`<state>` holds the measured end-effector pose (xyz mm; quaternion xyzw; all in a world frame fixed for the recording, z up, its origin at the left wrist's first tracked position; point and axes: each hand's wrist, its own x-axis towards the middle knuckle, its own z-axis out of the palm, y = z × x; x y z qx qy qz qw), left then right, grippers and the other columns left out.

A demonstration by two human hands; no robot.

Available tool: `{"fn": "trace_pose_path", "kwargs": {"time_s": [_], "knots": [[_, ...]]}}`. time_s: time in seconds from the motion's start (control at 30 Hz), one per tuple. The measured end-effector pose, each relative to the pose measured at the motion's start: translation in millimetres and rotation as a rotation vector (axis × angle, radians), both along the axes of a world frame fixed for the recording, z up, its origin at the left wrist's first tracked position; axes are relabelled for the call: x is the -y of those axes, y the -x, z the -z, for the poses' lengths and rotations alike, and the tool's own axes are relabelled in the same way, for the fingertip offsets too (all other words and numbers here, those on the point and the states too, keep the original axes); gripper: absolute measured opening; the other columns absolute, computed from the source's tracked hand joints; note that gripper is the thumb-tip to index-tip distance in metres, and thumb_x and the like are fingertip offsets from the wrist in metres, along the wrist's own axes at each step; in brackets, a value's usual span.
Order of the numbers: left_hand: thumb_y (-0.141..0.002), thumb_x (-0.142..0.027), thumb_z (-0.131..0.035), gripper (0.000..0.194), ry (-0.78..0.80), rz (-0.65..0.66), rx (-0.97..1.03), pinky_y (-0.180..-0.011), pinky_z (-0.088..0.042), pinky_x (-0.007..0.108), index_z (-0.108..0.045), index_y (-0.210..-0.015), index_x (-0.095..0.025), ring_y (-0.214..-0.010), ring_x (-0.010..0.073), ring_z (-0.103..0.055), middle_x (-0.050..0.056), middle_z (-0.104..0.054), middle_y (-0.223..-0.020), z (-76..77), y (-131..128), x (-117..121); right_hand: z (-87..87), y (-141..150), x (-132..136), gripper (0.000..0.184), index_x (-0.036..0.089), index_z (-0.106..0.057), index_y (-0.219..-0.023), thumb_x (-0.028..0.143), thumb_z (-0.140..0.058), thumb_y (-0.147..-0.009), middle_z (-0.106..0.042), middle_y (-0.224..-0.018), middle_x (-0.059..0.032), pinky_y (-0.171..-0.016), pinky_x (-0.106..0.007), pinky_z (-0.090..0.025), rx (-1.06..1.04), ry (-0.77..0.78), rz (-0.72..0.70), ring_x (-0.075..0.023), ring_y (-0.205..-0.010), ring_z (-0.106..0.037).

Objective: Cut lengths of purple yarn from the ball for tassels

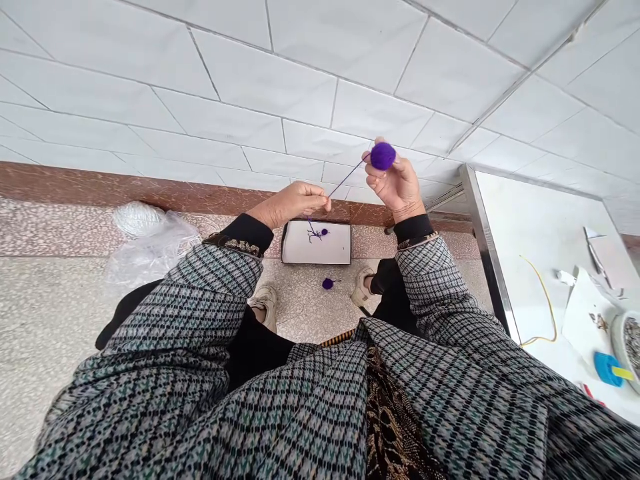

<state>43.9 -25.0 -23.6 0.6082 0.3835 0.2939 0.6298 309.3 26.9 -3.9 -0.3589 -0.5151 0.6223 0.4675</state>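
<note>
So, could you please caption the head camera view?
Right hand holds a purple pompom, its yarn strand pinched by the left hand.

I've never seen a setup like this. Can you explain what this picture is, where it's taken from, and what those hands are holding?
This is one picture from a camera worn on a person's head, looking forward and down, so there is no machine, only that person's bare hands. The right hand holds a purple yarn pompom at its fingertips. The left hand pinches a purple strand running from it. Below them, on a speckled stone floor, sits a shallow white-lined tray holding purple yarn scraps and a second pompom. A third pompom lies on the floor beyond the tray.
</note>
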Motion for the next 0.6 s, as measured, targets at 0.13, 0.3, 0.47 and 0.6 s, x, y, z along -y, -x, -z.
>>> {"fn": "trace_pose_path", "kwargs": {"time_s": [0.13, 0.3, 0.47, 0.6], "knots": [[-0.086, -0.036, -0.071, 0.023, -0.12, 0.212, -0.158, -0.07, -0.041, 0.025, -0.081, -0.081, -0.016, -0.068, 0.0139, -0.054, 0.004, -0.068, -0.076, -3.0, -8.8, 4.7, 15.7, 27.9, 1.8, 0.042, 0.027, -0.056, -0.112, 0.045, -0.088, -0.091, -0.062, -0.102, 0.0007, -0.083, -0.027, -0.057, 0.144, 0.003, 0.123, -0.0147, -0.086, -0.059], [-0.085, -0.03, -0.07, 0.019, -0.188, 0.092, -0.166, -0.072, -0.043, 0.025, -0.076, -0.075, -0.016, -0.068, 0.0141, -0.054, 0.001, -0.065, -0.071, -8.3, -2.1, 1.7, 28.3, 37.6, 15.9, 0.031, 0.021, -0.062, -0.102, 0.013, -0.083, -0.08, -0.067, -0.096, 0.0013, -0.067, -0.021, -0.046, 0.555, 0.041, -0.34, -0.0125, -0.079, -0.056], [-0.082, -0.02, -0.065, 0.016, -0.18, -0.177, -0.145, -0.067, -0.039, 0.024, -0.065, -0.066, -0.017, -0.061, 0.0124, -0.046, -0.001, -0.054, -0.062, -8.7, 7.9, -5.3, 17.9, 27.0, 13.4, 0.047, 0.021, -0.061, -0.11, 0.03, -0.091, -0.076, -0.073, -0.099, 0.0005, -0.066, -0.023, -0.053, 0.092, 0.108, -0.483, -0.0101, -0.073, -0.058], [-0.084, -0.023, -0.066, 0.017, -0.128, 0.045, -0.142, -0.065, -0.039, 0.024, -0.07, -0.069, -0.017, -0.061, 0.0124, -0.047, 0.0, -0.057, -0.064, -10.0, -1.0, 1.0, 11.9, 32.7, 6.3, 0.044, 0.024, -0.06, -0.114, 0.041, -0.092, -0.089, -0.072, -0.105, -0.0007, -0.079, -0.023, -0.06, -0.056, 0.047, 0.001, -0.0123, -0.087, -0.065]]}}
